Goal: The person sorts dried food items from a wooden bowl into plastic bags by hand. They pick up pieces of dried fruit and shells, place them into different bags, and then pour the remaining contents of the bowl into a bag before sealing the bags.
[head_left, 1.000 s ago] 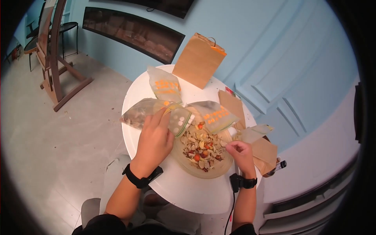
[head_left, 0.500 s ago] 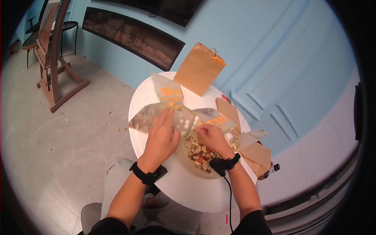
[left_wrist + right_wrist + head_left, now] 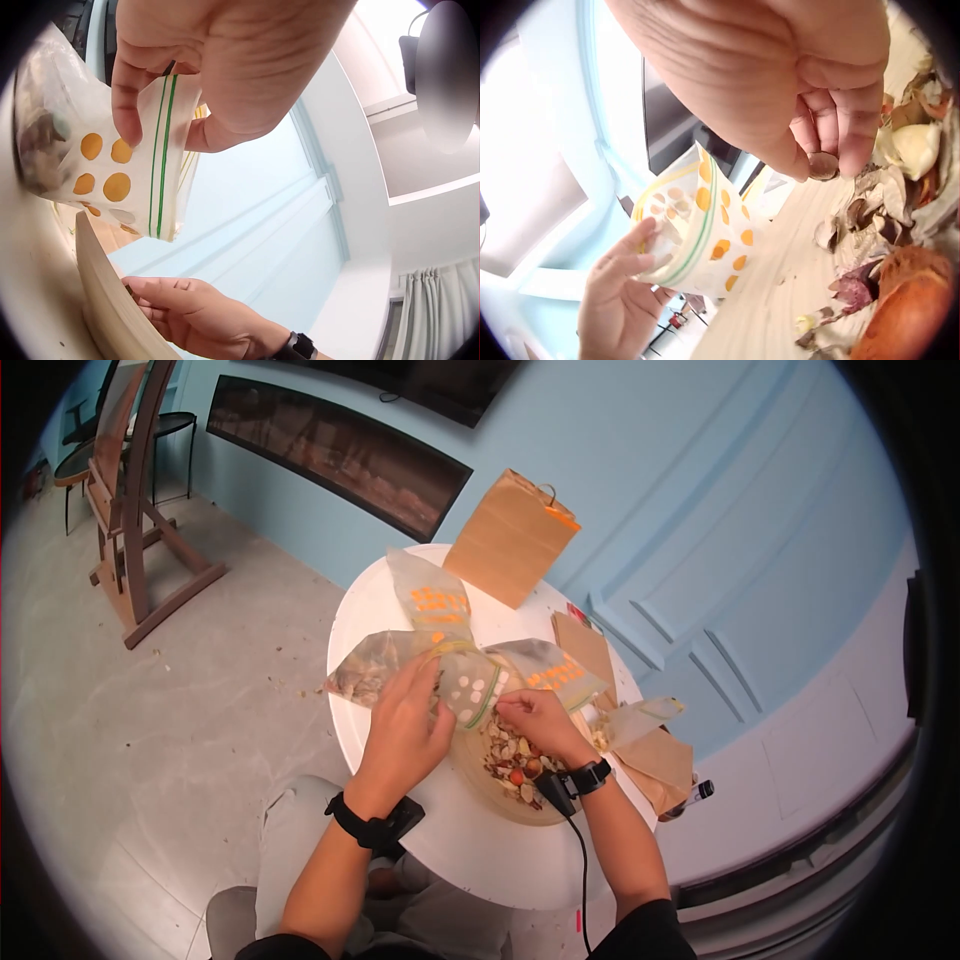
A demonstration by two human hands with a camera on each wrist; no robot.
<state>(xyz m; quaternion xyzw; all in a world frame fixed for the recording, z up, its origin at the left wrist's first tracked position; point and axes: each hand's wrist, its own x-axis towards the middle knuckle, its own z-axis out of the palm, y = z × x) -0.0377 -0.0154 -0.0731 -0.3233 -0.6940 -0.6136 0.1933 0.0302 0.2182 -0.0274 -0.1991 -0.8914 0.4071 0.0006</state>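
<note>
My left hand (image 3: 405, 725) holds the zip bag (image 3: 105, 172) by its mouth, thumb and fingers spread over the edge. This clear bag has a green zip line and orange and white dots; dark dried pieces lie in its far end. Above the round wooden bowl (image 3: 530, 815), my right hand (image 3: 537, 718) pinches a small brown flat dried piece (image 3: 823, 166) between thumb and fingertip, close to the bag's mouth in the head view. Dried flakes and petals (image 3: 507, 748) fill the bowl, with some orange-red round pieces (image 3: 907, 307) among them.
Two more zip bags with orange markings stand behind, one at the back (image 3: 430, 595) and one beyond the bowl (image 3: 545, 665). Another clear bag (image 3: 645, 718) lies right of the bowl near brown paper (image 3: 655, 765). A paper bag (image 3: 512, 540) stands at the white table's far edge.
My right hand has moved left from the bowl's right side to just beside the bag's mouth, then a little lower. My left hand keeps its hold on the bag.
</note>
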